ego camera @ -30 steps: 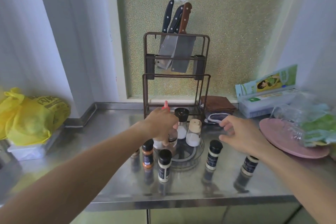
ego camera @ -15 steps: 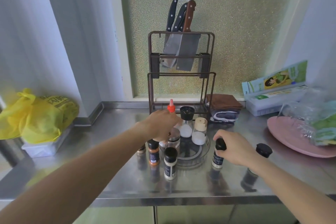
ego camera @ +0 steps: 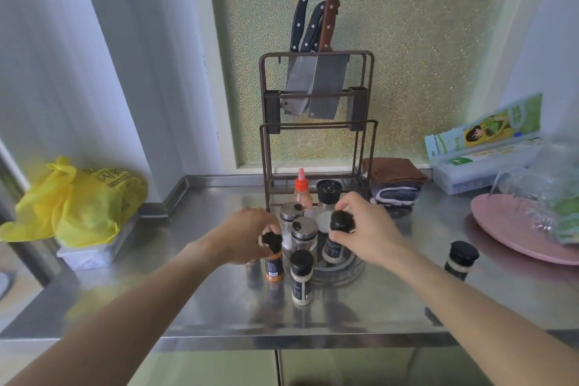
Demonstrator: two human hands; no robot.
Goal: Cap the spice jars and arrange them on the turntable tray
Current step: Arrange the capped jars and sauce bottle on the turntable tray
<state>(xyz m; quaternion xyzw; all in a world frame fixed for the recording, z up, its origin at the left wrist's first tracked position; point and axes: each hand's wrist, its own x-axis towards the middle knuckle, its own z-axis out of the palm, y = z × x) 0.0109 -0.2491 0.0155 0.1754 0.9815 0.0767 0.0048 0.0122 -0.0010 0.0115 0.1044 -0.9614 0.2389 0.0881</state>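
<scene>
My left hand [ego camera: 247, 236] curls round the black cap of the orange jar [ego camera: 273, 263], hiding most of its top; the jar stands on the counter [ego camera: 219, 301] just left of the tray [ego camera: 351, 269]. My right hand [ego camera: 366, 230] grips the cap of a dark-labelled jar [ego camera: 333, 249] at the tray's front; whether it rests on the tray or hangs just above, I cannot tell. The clear tray is hard to trace under two steel-lidded shakers [ego camera: 303, 235], a red-tipped bottle [ego camera: 301, 191] and a grinder [ego camera: 329, 191]. A capped jar [ego camera: 301, 277] stands before the tray, another [ego camera: 460, 260] well to the right. A knife rack [ego camera: 316, 122] rises behind; a yellow bag [ego camera: 78, 200] lies far left, a pink plate [ego camera: 513, 229] right, cut off.
</scene>
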